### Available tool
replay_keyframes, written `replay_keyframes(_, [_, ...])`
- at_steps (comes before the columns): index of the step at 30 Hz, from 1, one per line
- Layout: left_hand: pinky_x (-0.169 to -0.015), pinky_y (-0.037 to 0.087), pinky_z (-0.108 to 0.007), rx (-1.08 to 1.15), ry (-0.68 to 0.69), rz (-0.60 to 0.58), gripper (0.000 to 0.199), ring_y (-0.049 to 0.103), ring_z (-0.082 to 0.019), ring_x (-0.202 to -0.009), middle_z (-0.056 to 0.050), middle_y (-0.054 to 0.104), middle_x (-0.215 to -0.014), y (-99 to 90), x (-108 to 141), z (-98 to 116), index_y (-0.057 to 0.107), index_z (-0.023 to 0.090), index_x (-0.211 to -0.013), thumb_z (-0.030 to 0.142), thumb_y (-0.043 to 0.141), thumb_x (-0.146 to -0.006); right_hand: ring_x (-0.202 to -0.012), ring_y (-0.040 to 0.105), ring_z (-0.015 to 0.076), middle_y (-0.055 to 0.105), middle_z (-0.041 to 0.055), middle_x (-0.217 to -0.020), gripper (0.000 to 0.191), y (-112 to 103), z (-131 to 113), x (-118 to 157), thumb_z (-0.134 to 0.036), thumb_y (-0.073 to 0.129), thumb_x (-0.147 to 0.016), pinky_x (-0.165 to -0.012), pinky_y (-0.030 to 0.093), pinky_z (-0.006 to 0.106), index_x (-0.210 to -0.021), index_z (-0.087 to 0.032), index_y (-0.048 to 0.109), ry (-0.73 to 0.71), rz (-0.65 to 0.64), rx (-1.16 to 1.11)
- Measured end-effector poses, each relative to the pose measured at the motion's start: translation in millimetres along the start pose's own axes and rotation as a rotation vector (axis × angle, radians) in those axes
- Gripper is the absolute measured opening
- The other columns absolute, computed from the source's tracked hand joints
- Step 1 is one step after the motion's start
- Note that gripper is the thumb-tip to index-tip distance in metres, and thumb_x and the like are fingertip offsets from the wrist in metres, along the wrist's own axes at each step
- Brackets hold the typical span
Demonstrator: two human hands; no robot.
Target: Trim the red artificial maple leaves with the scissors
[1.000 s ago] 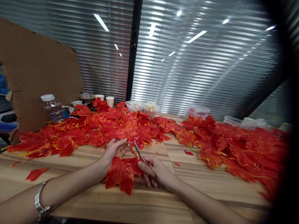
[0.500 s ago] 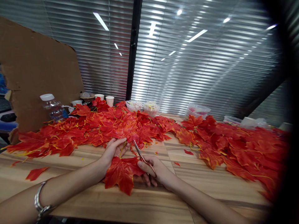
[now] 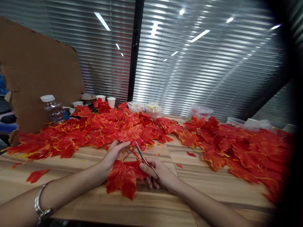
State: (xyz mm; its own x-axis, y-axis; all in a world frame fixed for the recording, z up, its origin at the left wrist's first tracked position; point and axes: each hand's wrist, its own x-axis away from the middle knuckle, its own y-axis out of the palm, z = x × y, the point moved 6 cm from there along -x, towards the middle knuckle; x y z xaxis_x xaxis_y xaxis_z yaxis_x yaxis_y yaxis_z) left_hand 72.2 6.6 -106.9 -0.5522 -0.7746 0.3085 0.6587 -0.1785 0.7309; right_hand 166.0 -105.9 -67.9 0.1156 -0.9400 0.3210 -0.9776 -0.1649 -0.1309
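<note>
A red artificial maple leaf [image 3: 124, 178] with yellow edges hangs over the wooden table in front of me. Its thin yellow stem rises between the fingers of my left hand [image 3: 115, 153], which is closed on it. My right hand [image 3: 155, 173] is wrapped round the handles of a pair of scissors [image 3: 141, 153], just right of the leaf. The blades point up and away, close to my left fingertips, and look shut or nearly so. The right fingertips are partly hidden behind the leaf's right side.
A wide pile of red maple leaves [image 3: 99, 126] lies beyond my hands, and another pile [image 3: 239, 148] lies right. Small cut scraps [image 3: 36, 175] dot the table [image 3: 94, 205]. A clear bottle [image 3: 53, 108], paper cups [image 3: 111, 101], plastic tubs [image 3: 153, 109] and a cardboard sheet [image 3: 44, 69] stand behind.
My left hand and the hanging leaf have shifted very slightly to the right and down. The scissors and my right hand have stayed almost in place.
</note>
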Motion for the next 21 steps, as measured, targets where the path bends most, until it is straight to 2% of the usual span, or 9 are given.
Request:
replay_keyframes(5, [-0.072, 0.053, -0.026, -0.014, 0.024, -0.048, 0.026, 0.064, -0.014, -0.072, -0.005, 0.066, -0.084, 3.6, 3, -1, 0.056, 0.015, -0.085, 0.006, 0.069, -0.065, -0.036, 0.044, 0.0042, 0.057, -0.0013, -0.058, 0.042, -1, 5, -2, -0.056, 0.046, -0.079, -0.027, 0.027, 0.011, -0.081, -0.014, 0.052, -0.004, 0.001, 0.012])
replay_keyframes(11, [-0.073, 0.053, -0.026, -0.009, -0.042, -0.042, 0.025, 0.064, -0.015, -0.074, -0.004, 0.067, -0.082, 9.5, 9, -4, 0.059, 0.016, -0.082, 0.003, 0.069, -0.064, -0.035, 0.042, 0.0042, 0.055, -0.0019, -0.056, 0.043, 0, 1, 0, -0.057, 0.045, -0.080, -0.027, 0.027, 0.011, -0.082, -0.015, 0.050, -0.005, 0.012, 0.022])
replay_keyframes(16, [-0.073, 0.052, -0.025, -0.038, -0.252, -0.124, 0.005, 0.064, -0.017, -0.073, -0.011, 0.068, -0.078, 15.4, 18, -16, 0.063, 0.009, -0.071, 0.009, 0.067, -0.068, -0.031, 0.029, 0.0035, 0.044, -0.0061, -0.048, 0.042, -2, -5, 1, -0.056, 0.041, -0.083, -0.029, 0.022, 0.015, -0.077, -0.015, 0.049, -0.058, 0.058, 0.013])
replay_keyframes(18, [-0.076, 0.051, -0.028, -0.041, -0.322, -0.190, 0.006, 0.065, -0.018, -0.076, -0.012, 0.068, -0.083, 17.6, 20, -21, 0.065, 0.008, -0.075, 0.011, 0.065, -0.070, -0.036, 0.032, 0.0043, 0.044, -0.0055, -0.051, 0.042, -2, -8, 1, -0.056, 0.043, -0.082, -0.033, 0.024, 0.016, -0.075, -0.015, 0.050, -0.088, 0.071, -0.025])
replay_keyframes(21, [-0.079, 0.050, -0.029, -0.039, -0.342, -0.224, 0.007, 0.064, -0.018, -0.077, -0.010, 0.068, -0.084, 17.2, 21, -23, 0.066, 0.009, -0.077, 0.012, 0.065, -0.071, -0.051, 0.041, 0.0071, 0.049, -0.0022, -0.062, 0.041, -3, -13, 1, -0.054, 0.047, -0.080, -0.046, 0.031, 0.017, -0.077, -0.014, 0.054, -0.154, 0.098, -0.088])
